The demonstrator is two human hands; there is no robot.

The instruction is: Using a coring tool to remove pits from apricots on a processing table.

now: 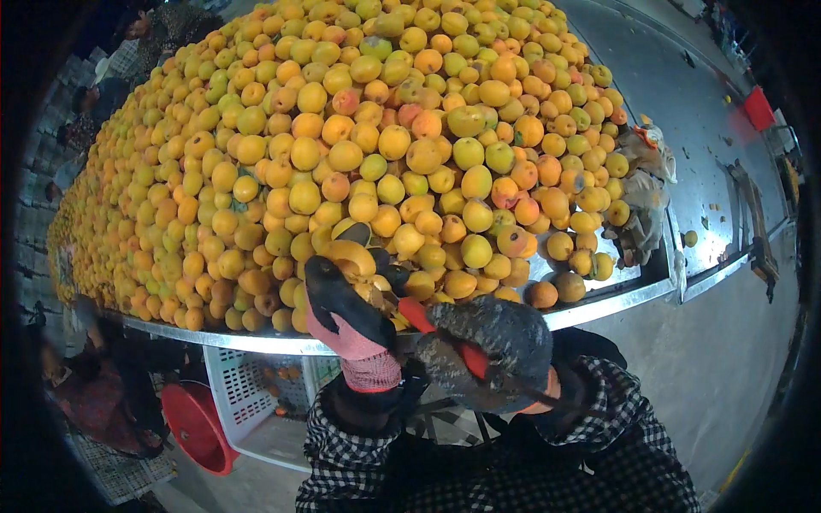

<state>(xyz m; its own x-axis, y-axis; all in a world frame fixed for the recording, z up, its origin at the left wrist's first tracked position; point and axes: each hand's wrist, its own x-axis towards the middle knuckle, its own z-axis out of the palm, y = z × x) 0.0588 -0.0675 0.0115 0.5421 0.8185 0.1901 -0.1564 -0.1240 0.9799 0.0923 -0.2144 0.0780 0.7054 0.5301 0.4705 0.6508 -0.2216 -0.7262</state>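
A large heap of yellow-orange apricots (308, 154) covers the metal table (596, 308) before me. My left hand (349, 314), in a pink glove with black coating, closes on an apricot (349, 256) at the heap's near edge. Dark fingertips show behind that fruit. My right hand (490, 353), in a dark grey mottled glove, is just to the right, its fingers curled around a red-handled tool (417, 314). The tool's tip points at the fruit by my left hand; its kind is not clear.
Below the table's edge stand a white plastic crate (240, 397) and a red basin (199, 426). Dirty cloths or gloves (644, 192) lie right of the heap. Other people (102, 397) are at the left. A red container (759, 109) stands far right.
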